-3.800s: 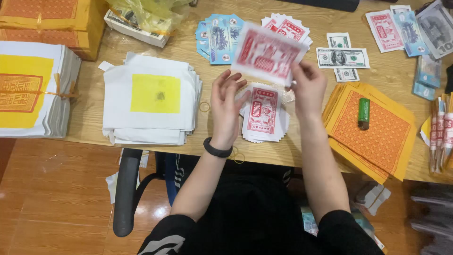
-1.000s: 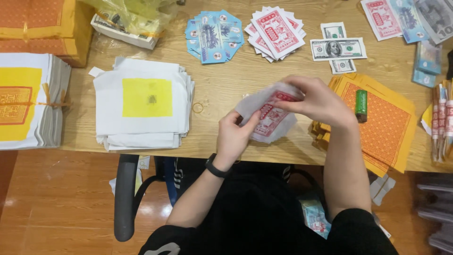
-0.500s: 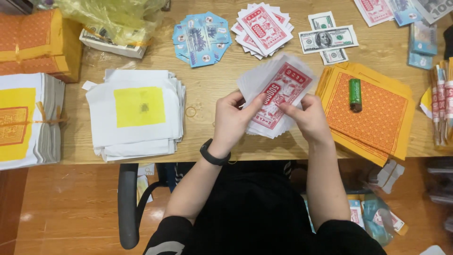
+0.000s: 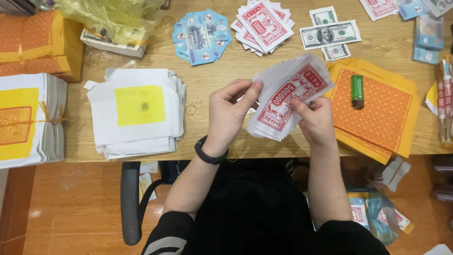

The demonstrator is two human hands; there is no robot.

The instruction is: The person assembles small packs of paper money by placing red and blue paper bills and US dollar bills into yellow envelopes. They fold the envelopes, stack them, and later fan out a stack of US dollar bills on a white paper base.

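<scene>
Head view looks straight down on a wooden table [image 4: 217, 137] where a person holds a fanned stack of red-and-white paper notes [image 4: 288, 99] just above the near edge, tilted up to the right. Left hand [image 4: 230, 112], with a black band [image 4: 211, 153] on its wrist, grips the stack's left edge, fingers curled and thumb pressed against the top corner. Right hand [image 4: 315, 122] closes on the stack's lower right side, thumb lying across the printed face of the top note and the other fingers hidden beneath. Just right of the hands lies a pile of orange-and-yellow sheets [image 4: 377, 111] with a green lighter [image 4: 357, 90] resting on it. Left of the hands sits a stack of white sheets with a yellow square [image 4: 137, 111], and a small rubber band [image 4: 190, 110] lies between that stack and the left hand. Farther back on the table are a fan of blue notes [image 4: 202, 35], a fan of red notes [image 4: 263, 24] and some green-grey banknotes [image 4: 330, 34]. At the far left edge stands a tied bundle of white and yellow paper [image 4: 28, 120], with an orange bundle [image 4: 37, 42] behind it.
</scene>
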